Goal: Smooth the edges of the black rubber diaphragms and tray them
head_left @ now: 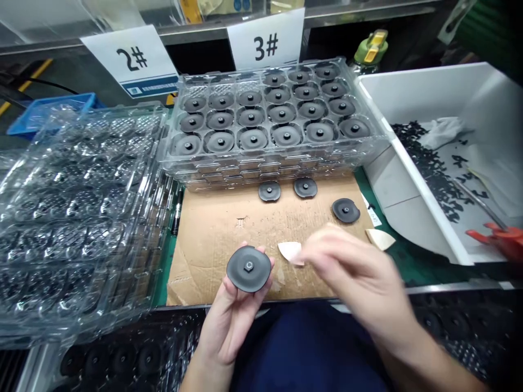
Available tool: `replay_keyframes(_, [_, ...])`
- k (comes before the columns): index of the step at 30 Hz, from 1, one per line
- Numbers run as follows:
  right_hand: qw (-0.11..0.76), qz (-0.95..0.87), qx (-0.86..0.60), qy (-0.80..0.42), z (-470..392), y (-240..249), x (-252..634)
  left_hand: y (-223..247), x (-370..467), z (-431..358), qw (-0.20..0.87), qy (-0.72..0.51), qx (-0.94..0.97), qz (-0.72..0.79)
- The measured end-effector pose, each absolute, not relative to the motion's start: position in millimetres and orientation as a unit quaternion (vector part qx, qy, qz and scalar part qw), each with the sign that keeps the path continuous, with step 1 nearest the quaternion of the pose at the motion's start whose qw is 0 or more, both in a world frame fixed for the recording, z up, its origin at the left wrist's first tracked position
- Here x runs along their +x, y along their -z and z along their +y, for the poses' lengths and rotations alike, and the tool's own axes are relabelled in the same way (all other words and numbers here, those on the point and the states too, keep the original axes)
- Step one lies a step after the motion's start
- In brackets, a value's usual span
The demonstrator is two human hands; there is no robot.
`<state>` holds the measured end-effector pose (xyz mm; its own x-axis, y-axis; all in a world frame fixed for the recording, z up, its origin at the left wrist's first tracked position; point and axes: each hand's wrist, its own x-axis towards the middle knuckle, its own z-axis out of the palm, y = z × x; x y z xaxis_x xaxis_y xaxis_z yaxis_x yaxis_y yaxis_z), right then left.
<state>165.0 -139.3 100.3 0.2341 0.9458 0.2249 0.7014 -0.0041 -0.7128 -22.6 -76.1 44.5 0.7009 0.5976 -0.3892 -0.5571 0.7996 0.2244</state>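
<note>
My left hand [239, 318] grips a black rounded disc [257, 272] by its rim, its face with the small central hub turned up. To the right, my right hand [351, 272], slightly blurred, pinches one end of a white pointed, leaf-shaped piece [289, 250] just above the cardboard. Between the two hands there is a gap; the white piece is apart from the disc. Farther back on the cardboard sheet [212, 228] lie three similar discs, one at the left [269, 190], another in the middle [305, 187] and a third at the right [346, 210].
A stack of clear trays [265, 147] holds several black discs at the back. More clear trays [81, 218] stand at the left. A white bin [429, 212] with small black scraps and a red-handled tool [500, 237] is at the right, near a cream pointed piece [381, 238].
</note>
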Motion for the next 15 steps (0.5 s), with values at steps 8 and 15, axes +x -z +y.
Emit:
replay_keyframes(8, [0.249,-0.619,-0.723,-0.180,-144,16,159,-41,-25,-70,0.906,-0.325,0.040,0.268])
replay_keyframes(15, [0.308,-0.583,-0.725,-0.199,-132,7,164,-49,-23,-71,0.903,-0.326,0.036,0.278])
